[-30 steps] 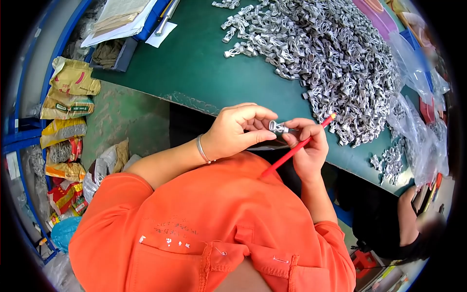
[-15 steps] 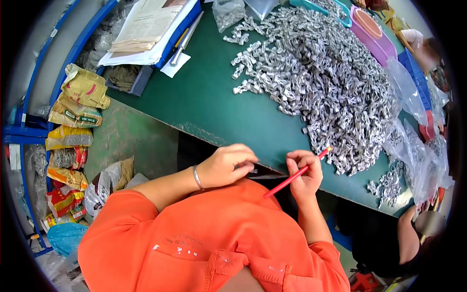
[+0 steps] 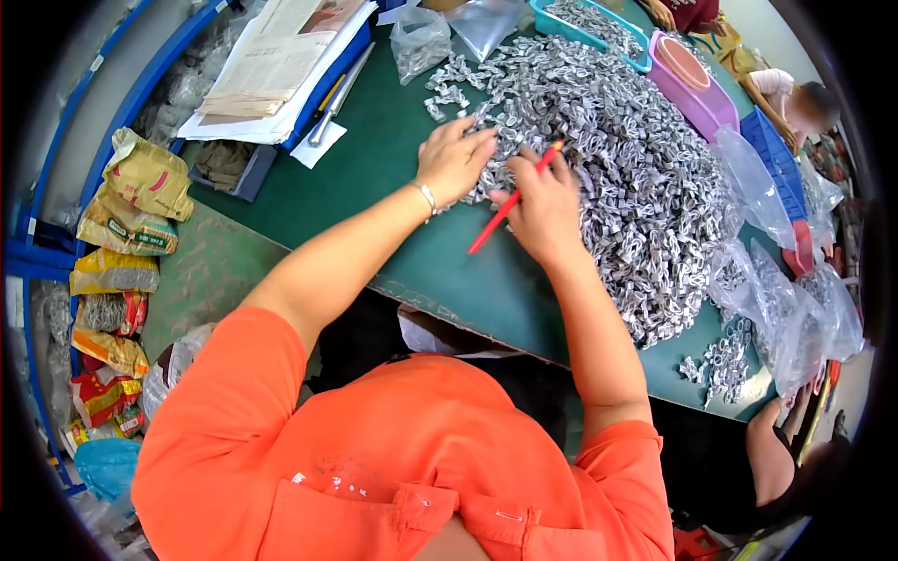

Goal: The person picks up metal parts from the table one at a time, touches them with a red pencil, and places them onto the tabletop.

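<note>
A large heap of small silvery looped metal parts (image 3: 645,215) covers much of the green table (image 3: 374,140). At the heap's left edge my left hand (image 3: 453,164) reaches over the parts, palm down and fingers spread. Just right of it, my right hand (image 3: 547,208) is closed around a red pencil (image 3: 496,222), over the near side of the heap. The pencil slants between the fingers, its yellowish end pointing up and away. Some parts under both hands are hidden.
Blue tray with papers (image 3: 281,75) stands at the back left. Clear plastic bags (image 3: 776,313) lie along the right, near a small separate pile of parts (image 3: 722,363). A pink basin (image 3: 697,89) sits behind the heap. Other people are at the right and far side.
Both hands have moved forward from near my body to the heap, the right carrying the red pencil. My left hand's fingers have spread out over the parts.
</note>
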Demonstrator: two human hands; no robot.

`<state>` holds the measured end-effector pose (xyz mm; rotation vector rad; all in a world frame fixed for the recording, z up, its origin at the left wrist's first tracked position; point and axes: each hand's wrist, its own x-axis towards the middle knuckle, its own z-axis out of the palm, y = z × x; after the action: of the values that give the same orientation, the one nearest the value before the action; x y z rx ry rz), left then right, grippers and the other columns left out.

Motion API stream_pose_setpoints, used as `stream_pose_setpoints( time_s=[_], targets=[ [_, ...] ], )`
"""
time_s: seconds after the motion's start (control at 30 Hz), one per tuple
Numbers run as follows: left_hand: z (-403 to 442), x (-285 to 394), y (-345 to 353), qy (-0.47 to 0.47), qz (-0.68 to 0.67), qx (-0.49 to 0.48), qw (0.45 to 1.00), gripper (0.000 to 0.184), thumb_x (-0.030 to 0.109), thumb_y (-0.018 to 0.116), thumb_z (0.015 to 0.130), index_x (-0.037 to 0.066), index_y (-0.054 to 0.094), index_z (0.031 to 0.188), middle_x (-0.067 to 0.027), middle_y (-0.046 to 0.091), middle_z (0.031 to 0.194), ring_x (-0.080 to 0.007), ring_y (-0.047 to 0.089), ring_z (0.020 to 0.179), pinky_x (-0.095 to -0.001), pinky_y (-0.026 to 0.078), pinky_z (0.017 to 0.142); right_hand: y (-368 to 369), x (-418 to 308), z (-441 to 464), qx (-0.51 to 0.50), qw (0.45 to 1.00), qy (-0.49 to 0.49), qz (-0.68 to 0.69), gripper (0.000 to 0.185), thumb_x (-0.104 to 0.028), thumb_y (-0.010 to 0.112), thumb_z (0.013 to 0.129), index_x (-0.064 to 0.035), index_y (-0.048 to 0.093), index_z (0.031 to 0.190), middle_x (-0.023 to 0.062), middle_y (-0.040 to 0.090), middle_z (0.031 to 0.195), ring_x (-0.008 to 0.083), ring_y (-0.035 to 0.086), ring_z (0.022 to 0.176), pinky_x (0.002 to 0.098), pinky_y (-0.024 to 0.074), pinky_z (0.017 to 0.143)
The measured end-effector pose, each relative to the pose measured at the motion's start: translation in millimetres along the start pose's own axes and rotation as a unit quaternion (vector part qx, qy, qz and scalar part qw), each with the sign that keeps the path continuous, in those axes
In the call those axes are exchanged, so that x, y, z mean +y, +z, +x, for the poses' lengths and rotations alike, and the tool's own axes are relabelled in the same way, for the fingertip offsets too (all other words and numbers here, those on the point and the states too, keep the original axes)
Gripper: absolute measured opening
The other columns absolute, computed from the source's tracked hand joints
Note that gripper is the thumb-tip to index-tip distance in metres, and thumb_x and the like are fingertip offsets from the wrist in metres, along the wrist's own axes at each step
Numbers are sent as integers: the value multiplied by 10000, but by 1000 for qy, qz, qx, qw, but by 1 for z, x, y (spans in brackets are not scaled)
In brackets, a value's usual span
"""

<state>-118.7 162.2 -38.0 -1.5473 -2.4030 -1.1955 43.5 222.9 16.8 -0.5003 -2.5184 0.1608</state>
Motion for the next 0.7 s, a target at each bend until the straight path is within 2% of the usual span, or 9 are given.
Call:
stream_pose_setpoints(
  time_s=[0.1,0.23,0.37,0.4,0.5,0.6,0.63,0.67,0.7],
  targets=[
    [-16,11,-14,-34,-25,-30,999,310,395,469,929,227,668,1095,-52,541,1255,-319,454,1166,-456,347,971,-3,-10,-6,-2,999,-38,6,421,-328,727,708,-111,575,1036,50,588,1126,355,504,1086,521,392,848],
    [-45,25,-26,-6,-52,-35,998,337,392,476,927,182,633,1139,-36,538,1250,-339,402,1207,-471,309,992,-17,-25,-23,-12,998,-60,0,445,-314,759,641,-117,615,1013,35,589,1104,363,494,1084,510,385,835],
    [-77,45,-43,40,-59,-70,995,412,374,480,920,104,569,1217,-124,470,1313,-391,363,1230,-504,288,1007,-17,-37,-63,-43,993,-44,99,435,-261,748,657,-99,603,1034,64,574,1165,406,488,1049,481,428,783],
    [-86,46,-42,53,-118,-94,987,503,421,475,915,56,525,1257,-156,444,1330,-404,342,1254,-516,281,1005,-19,-40,-76,-28,993,-49,107,400,-226,735,675,-96,605,1030,80,565,1214,420,475,1078,494,417,833],
    [-109,63,-47,120,-79,-136,980,730,585,446,878,13,433,1331,-180,400,1360,-431,272,1311,-526,244,1018,-20,-45,-106,6,995,-64,78,300,-159,713,688,-101,618,966,83,548,1275,422,432,1170,498,393,882],
    [-112,63,-40,174,-49,-171,969,921,730,392,812,15,338,1389,-206,284,1434,-454,173,1351,-582,147,1062,-35,-35,-113,-6,993,-48,107,271,-92,695,661,-114,627,923,62,614,1177,361,499,1123,482,391,889],
    [-110,65,-40,197,-31,-201,959,1049,794,385,744,10,250,1428,-209,227,1468,-450,143,1370,-604,117,1065,-41,-28,-111,-1,987,-40,154,261,-62,694,646,-90,620,894,80,648,1095,350,548,1062,457,416,870],
    [-108,69,-44,223,-32,-211,951,1055,690,579,712,11,223,1436,-204,205,1480,-446,135,1375,-605,120,1066,-44,-20,-105,55,976,-36,207,220,-26,683,661,-62,605,864,111,658,1048,340,579,1016,444,444,839],
    [-105,72,-47,226,-16,-220,949,1058,609,659,680,5,224,1432,-202,201,1482,-440,136,1377,-606,125,1065,-47,-7,-100,87,974,-16,206,206,-6,670,675,-53,595,862,126,657,1034,340,585,1003,444,452,831]
  ],
)
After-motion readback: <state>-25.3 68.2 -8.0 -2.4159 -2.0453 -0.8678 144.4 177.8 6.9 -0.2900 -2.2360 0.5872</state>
